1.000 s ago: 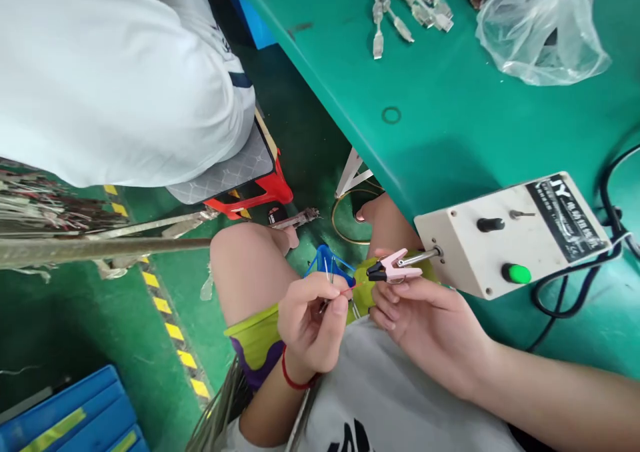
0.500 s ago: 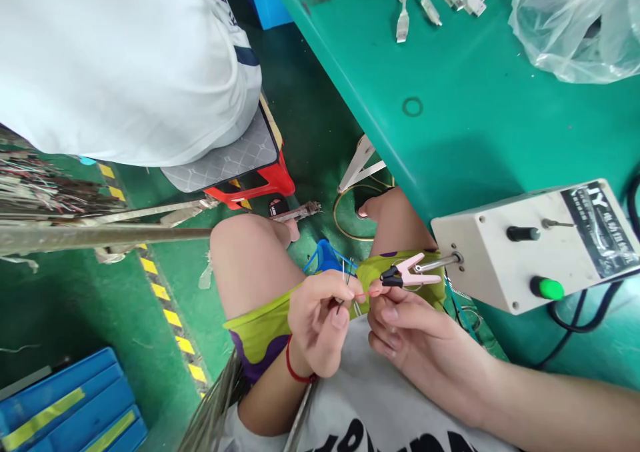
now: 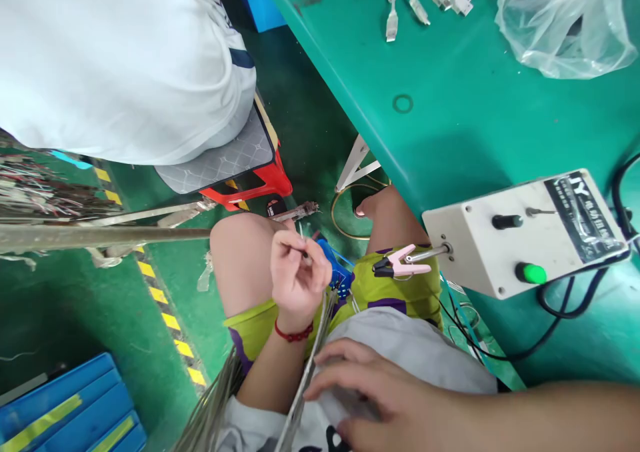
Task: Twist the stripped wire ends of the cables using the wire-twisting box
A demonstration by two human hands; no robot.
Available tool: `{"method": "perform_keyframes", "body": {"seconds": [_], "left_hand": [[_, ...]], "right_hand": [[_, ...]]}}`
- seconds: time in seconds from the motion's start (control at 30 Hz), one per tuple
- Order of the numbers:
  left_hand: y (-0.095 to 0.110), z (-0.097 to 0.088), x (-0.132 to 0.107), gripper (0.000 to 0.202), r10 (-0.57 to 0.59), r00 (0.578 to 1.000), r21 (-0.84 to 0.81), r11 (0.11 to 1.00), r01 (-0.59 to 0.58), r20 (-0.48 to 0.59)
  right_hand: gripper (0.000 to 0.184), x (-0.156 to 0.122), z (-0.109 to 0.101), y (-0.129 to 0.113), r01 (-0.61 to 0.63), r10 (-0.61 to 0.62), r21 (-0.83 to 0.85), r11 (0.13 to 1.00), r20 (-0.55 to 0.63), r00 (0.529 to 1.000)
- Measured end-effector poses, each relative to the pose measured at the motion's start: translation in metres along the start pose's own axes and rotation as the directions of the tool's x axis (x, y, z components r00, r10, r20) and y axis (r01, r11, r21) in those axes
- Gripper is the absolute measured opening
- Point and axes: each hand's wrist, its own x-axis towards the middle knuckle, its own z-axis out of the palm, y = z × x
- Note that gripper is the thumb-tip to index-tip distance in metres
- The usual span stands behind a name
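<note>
My left hand [image 3: 300, 279] is raised over my lap with its fingers curled shut on thin wires; a white tip [image 3: 301, 229] sticks up above the fingertips. Lower down, my right hand [image 3: 363, 385] has its fingers spread and bent, holding nothing visible. It is near the grey cables [image 3: 306, 372] that run across my shirt and lap. A pink clip [image 3: 403, 263] with black jaw tips sits on the metal shaft of the white machine box [image 3: 520, 232], apart from both hands.
Clear USB cable ends [image 3: 393, 22] and a plastic bag [image 3: 565, 25] lie on the green table [image 3: 450, 99]. Another person [image 3: 125, 65] sits on a red stool [image 3: 273, 180] at left. A pole [image 3: 100, 237] crosses the left side, above a blue crate [image 3: 70, 405].
My hands have separated. The left hand has moved left and up from the clip with the wires; the right has dropped toward my body and opened. The view has shifted slightly.
</note>
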Motion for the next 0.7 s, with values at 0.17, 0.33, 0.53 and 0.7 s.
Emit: {"method": "perform_keyframes", "body": {"seconds": [0.17,0.33,0.53,0.7], "left_hand": [[-0.003,-0.018,0.022,0.021,-0.07,0.98,0.072,0.994,0.085,-0.185],[0.057,-0.063,0.029,0.071,0.169,0.927,0.547,0.836,0.044,-0.334],[0.036,-0.081,-0.012,0.042,0.165,0.945,0.419,0.907,-0.034,-0.282],[-0.005,-0.069,-0.029,0.056,-0.092,0.984,0.452,0.879,0.152,-0.151]], "right_hand": [[0.062,0.0,-0.006,-0.004,0.061,-0.042,-0.09,0.994,0.198,0.979],[0.064,-0.004,-0.003,-0.004,0.09,-0.064,-0.198,0.976,0.136,0.989],[0.044,-0.006,0.001,0.0,0.102,-0.061,-0.384,0.918,0.116,0.991],[0.043,-0.008,-0.001,0.0,0.14,-0.081,-0.476,0.868,0.142,0.987]]}}
